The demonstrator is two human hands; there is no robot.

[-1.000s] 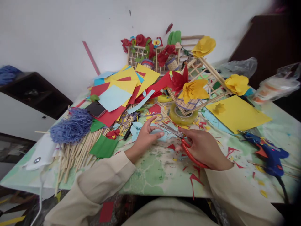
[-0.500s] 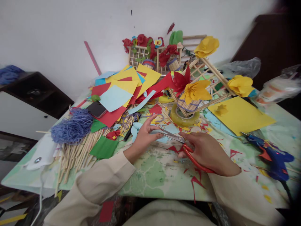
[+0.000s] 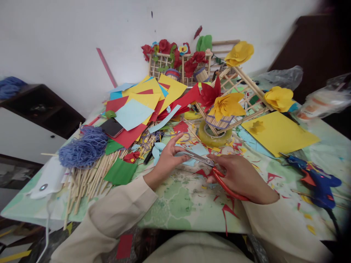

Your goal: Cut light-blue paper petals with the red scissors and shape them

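Note:
In my right hand [image 3: 236, 175] is a pair of scissors [image 3: 202, 159] with red-orange handles, its blades pointing left. The fingers are wrapped round the handles. My left hand [image 3: 166, 160] meets the blade tips, thumb and fingers bent close around them; whatever they pinch is too small or hidden to make out. Light blue paper [image 3: 199, 149] lies just behind the blades. Beside my left hand are light blue petal shapes [image 3: 157, 150]. Red paper scraps [image 3: 229, 210] are scattered below my right hand.
A tape roll [image 3: 203, 135] lies under a tilted stick lattice [image 3: 252, 86] with paper flowers. At right are yellow paper [image 3: 279, 133] and a blue glue gun [image 3: 319, 179]. Coloured sheets [image 3: 134, 111], purple-blue yarn [image 3: 83, 148], wooden sticks [image 3: 90, 179] and a phone [image 3: 112, 127] crowd the left.
Both hands and the scissors hold nearly the same pose. The whole view has shifted very slightly; nothing on the table has visibly moved.

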